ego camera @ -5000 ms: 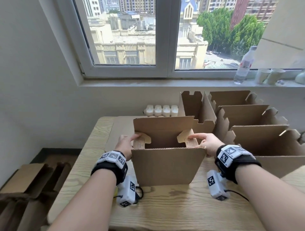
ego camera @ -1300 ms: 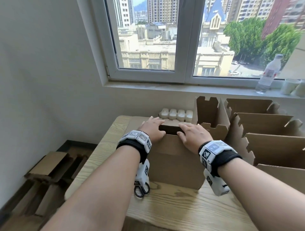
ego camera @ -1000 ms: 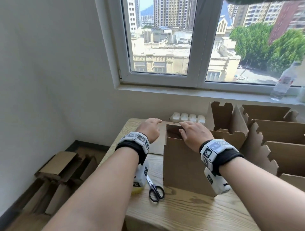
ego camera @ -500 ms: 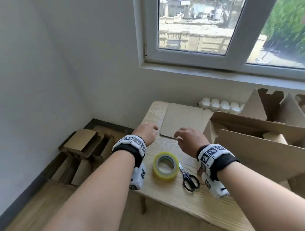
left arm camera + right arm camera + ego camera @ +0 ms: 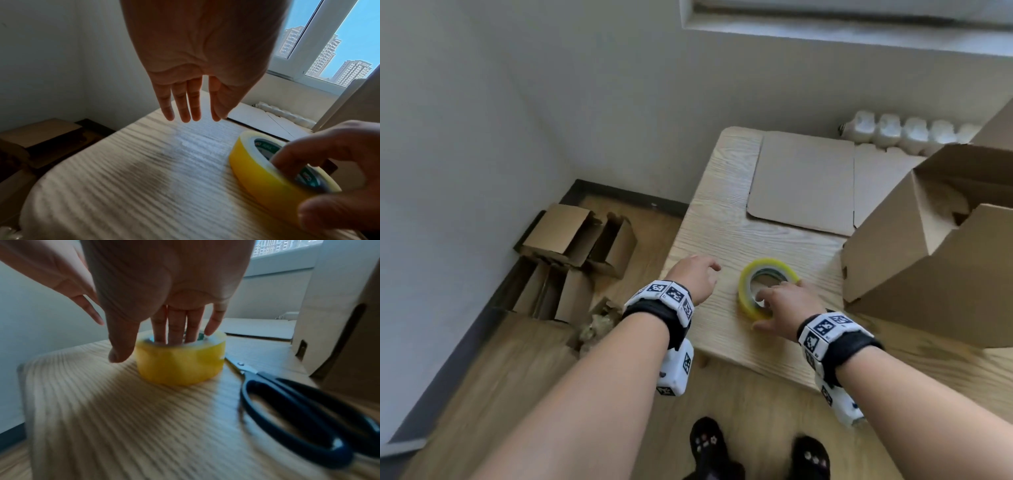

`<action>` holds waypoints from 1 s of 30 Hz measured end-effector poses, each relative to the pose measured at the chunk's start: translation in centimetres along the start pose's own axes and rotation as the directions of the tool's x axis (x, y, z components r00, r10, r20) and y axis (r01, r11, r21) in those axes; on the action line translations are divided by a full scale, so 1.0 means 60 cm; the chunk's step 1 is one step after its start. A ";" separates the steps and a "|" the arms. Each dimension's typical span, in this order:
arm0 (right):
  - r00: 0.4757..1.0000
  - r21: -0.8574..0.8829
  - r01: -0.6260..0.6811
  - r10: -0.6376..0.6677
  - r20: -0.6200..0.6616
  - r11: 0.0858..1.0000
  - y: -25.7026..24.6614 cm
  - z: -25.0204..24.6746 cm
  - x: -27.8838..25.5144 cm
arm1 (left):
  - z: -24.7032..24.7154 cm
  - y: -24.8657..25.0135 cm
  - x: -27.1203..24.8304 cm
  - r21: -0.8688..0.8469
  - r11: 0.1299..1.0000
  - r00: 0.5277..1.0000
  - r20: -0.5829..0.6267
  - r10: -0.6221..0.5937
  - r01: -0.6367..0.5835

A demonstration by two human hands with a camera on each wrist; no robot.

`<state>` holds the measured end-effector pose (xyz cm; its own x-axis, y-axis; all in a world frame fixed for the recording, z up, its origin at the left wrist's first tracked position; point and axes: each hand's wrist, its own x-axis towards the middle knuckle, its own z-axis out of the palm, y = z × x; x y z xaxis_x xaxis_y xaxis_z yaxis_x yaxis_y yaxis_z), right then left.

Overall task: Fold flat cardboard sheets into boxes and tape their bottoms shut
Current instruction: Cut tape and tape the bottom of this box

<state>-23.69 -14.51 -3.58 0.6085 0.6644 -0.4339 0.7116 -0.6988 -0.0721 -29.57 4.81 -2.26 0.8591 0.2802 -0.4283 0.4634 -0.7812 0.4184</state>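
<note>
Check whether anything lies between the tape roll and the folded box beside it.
Only the scissors: they lie flat on the table between the tape roll, where the right hand has fingers in the core, and the box. Lifted, the roll should probably clear them.

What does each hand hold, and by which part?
Right hand grips the yellow tape roll by its wall, fingers inside the core; left hand holds nothing.
</note>
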 end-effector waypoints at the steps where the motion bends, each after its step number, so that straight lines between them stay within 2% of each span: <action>1: 1.000 -0.027 -0.003 0.003 -0.026 1.000 -0.007 0.008 0.005 | 0.006 -0.005 0.000 -0.002 1.000 1.000 0.009 0.002 -0.002; 4: 0.996 -0.023 -0.036 0.034 -0.085 0.999 -0.027 0.024 0.018 | 0.017 -0.020 0.001 -0.012 1.000 1.000 0.022 0.010 -0.010; 7: 0.993 0.054 -0.066 0.070 -0.093 0.996 -0.036 0.022 0.022 | 0.016 -0.028 0.002 -0.012 1.000 0.999 0.037 0.004 -0.004; 11: 0.982 0.293 -0.147 0.174 -0.068 0.945 -0.032 -0.014 0.013 | -0.003 -0.019 0.002 -0.014 1.000 0.999 0.030 0.012 -0.012; 13: 0.969 0.510 -0.195 0.244 -0.031 0.838 -0.025 -0.041 0.007 | -0.017 -0.004 0.000 -0.022 0.998 0.998 0.031 0.056 -0.055; 16: 0.966 0.821 -0.185 0.252 0.052 0.541 -0.019 -0.090 -0.006 | -0.038 0.035 -0.005 -0.008 0.986 0.986 0.004 0.169 -0.169; 18: 0.970 0.907 -0.181 0.220 0.102 0.380 -0.016 -0.120 -0.019 | -0.051 0.067 -0.008 0.020 0.968 0.968 -0.012 0.252 -0.252; 21: 0.974 0.949 -0.171 0.189 0.122 0.265 -0.010 -0.156 -0.041 | -0.068 0.103 -0.011 0.014 0.953 0.950 -0.080 0.303 -0.303; 22: 0.974 0.956 -0.160 0.199 0.112 0.245 -0.009 -0.166 -0.049 | -0.072 0.110 -0.011 -0.020 0.954 0.951 -0.089 0.298 -0.300; 26: 0.930 0.909 -0.169 0.366 0.019 0.380 0.004 -0.199 -0.083 | -0.087 0.127 -0.016 -0.089 0.955 0.959 -0.060 0.278 -0.283; 30: 0.926 0.920 -0.153 0.377 0.006 0.361 0.014 -0.215 -0.107 | -0.095 0.137 -0.021 -0.174 0.946 0.962 -0.054 0.268 -0.274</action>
<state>-22.48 -15.92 10.75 0.8297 0.3503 -0.4347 -0.1596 -0.5974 -0.7859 -25.61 1.19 6.27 0.9624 0.0904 -0.2562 0.2411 -0.7188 0.6520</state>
